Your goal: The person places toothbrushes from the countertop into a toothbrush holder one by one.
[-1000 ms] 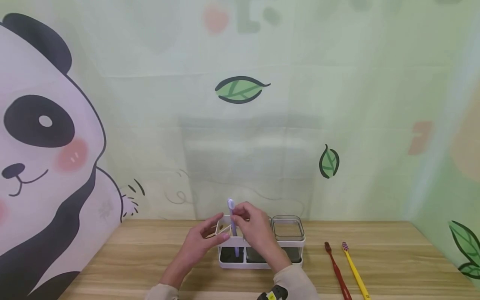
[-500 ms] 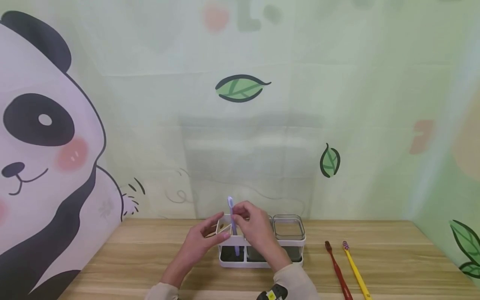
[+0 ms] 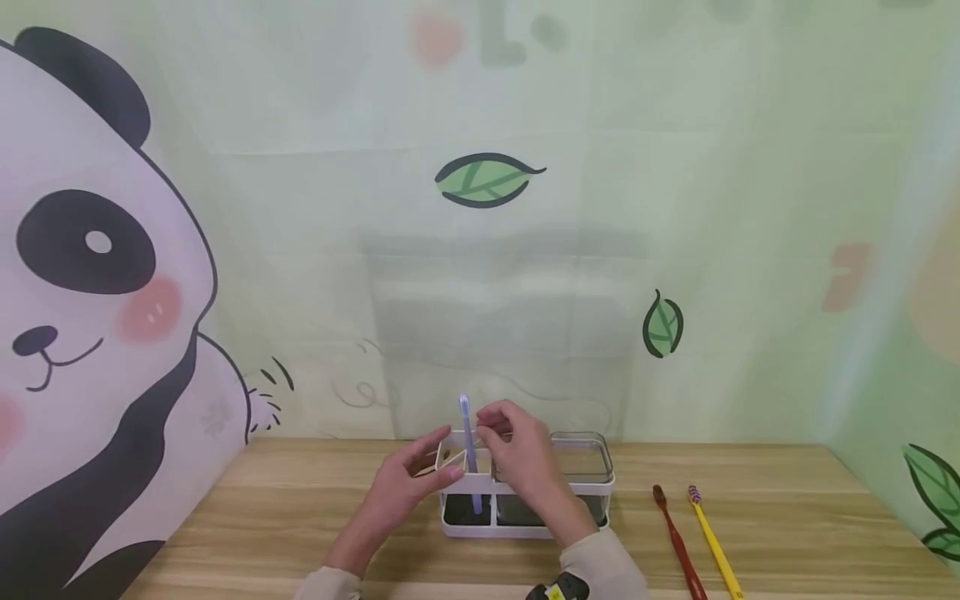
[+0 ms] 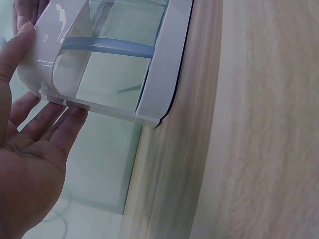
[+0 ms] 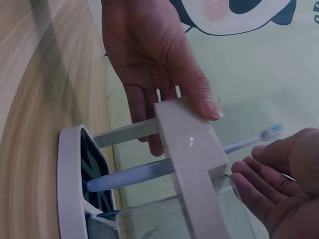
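A white toothbrush holder point(image 3: 510, 531) with a dark base stands on the wooden table. In its left section a light purple toothbrush point(image 3: 469, 442) stands almost upright, bristles up; its handle point(image 5: 132, 174) reaches down to the base. My left hand point(image 3: 401, 483) grips the holder's left end, the thumb on the front of the upper rim and the fingers along the side, as the left wrist view shows. Just right of the brush is my right hand point(image 3: 525, 446), fingers loosely bent and apart from the handle, with nothing in them. It hides the holder's middle.
A clear cup point(image 3: 585, 457) sits in the holder's right section. To the right, a red toothbrush point(image 3: 678, 546) and a yellow toothbrush point(image 3: 716, 546) lie on the table point(image 3: 810, 517). Behind stands a pale green backdrop point(image 3: 502, 317) with a panda and leaves.
My right hand has let go of the purple toothbrush and moved slightly right. The brush stays standing in the holder. My left hand keeps its place on the holder.
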The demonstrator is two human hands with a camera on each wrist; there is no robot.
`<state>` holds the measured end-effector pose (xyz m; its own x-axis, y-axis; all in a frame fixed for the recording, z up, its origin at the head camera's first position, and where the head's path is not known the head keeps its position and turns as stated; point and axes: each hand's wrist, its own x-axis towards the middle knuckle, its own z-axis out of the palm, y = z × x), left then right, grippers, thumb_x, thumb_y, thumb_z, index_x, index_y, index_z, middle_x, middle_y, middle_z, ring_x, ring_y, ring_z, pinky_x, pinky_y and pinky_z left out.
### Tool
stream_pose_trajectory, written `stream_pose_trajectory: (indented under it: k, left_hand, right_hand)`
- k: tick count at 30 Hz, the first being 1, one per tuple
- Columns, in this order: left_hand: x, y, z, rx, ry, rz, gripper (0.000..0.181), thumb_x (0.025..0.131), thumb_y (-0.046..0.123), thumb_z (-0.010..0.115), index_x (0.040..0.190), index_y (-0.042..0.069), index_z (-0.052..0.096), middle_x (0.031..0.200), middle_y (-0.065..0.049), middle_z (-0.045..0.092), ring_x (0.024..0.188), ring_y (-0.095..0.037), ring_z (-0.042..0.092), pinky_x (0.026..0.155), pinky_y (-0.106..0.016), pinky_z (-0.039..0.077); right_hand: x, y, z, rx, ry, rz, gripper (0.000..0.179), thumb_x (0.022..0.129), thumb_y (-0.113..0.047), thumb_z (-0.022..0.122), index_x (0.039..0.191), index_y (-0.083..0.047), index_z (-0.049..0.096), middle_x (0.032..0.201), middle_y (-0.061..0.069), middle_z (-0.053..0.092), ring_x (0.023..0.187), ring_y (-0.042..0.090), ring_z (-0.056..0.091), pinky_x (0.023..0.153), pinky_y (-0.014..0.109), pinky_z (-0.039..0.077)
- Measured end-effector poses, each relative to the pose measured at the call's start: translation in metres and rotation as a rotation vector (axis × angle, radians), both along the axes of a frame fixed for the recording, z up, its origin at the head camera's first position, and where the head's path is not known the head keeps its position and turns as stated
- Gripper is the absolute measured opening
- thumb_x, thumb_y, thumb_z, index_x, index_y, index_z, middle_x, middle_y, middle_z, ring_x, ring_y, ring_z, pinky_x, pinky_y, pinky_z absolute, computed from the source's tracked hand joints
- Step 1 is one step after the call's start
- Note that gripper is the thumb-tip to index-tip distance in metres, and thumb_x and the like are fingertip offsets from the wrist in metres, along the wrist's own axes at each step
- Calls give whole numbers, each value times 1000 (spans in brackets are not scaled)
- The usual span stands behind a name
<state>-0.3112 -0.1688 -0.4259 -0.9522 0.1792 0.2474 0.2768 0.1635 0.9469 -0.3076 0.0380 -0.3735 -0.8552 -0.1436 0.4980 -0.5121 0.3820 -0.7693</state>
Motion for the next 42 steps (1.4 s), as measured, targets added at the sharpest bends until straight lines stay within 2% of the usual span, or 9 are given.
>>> stream_pose_trajectory:
  k: [11,16,21,28,31,39,42]
  left_hand:
    - [2,1,1,-6,16,2,69,93,23,85,155,10,56,155,-17,54,139,-41,54,110,-48,51]
    - [2,2,2,0,14,7,69,93,22,85,154,9,56,155,-18,54,139,-42,54,110,-48,50]
    - [2,2,1,4,16,1,70,93,21,85,155,7,54,154,-19,54,140,-42,54,111,-48,50]
    - [1,2,-1,11,13,-3,70,93,20,84,155,7,54,155,-19,54,140,-42,54,111,-47,50]
    - [1,2,-1,11,13,-4,71,94,20,84,156,6,53,155,-19,54,140,-42,54,111,-47,50]
    - [1,2,-1,7,15,1,70,93,21,85,155,6,54,154,-20,55,139,-43,55,110,-47,51]
    - [1,2,0,10,18,-1,70,93,20,84,155,5,54,154,-20,55,139,-43,55,110,-47,51]
  right_hand:
    - [7,26,13,-21,62,-8,15,98,-1,76,112,-3,72,102,5,75,95,21,73,88,38,63]
    - [14,49,19,-9,49,-35,18,98,-4,77,115,-3,73,103,4,75,97,20,72,89,37,63]
    - [21,76,27,13,-8,-70,21,100,-9,76,120,-5,72,107,4,75,102,20,72,94,38,61]
    - [30,117,35,43,26,-104,20,102,-10,74,120,-2,72,109,6,76,104,22,74,91,32,61]
    - [31,134,34,80,33,-130,21,103,-12,73,121,-2,72,111,6,76,105,22,73,91,30,60]
    - [34,176,27,144,-29,-191,28,105,-19,71,127,-4,70,115,8,76,104,24,73,84,20,57]
    - [36,188,27,152,-35,-194,29,104,-20,72,128,-3,69,116,10,77,104,26,73,83,20,57]
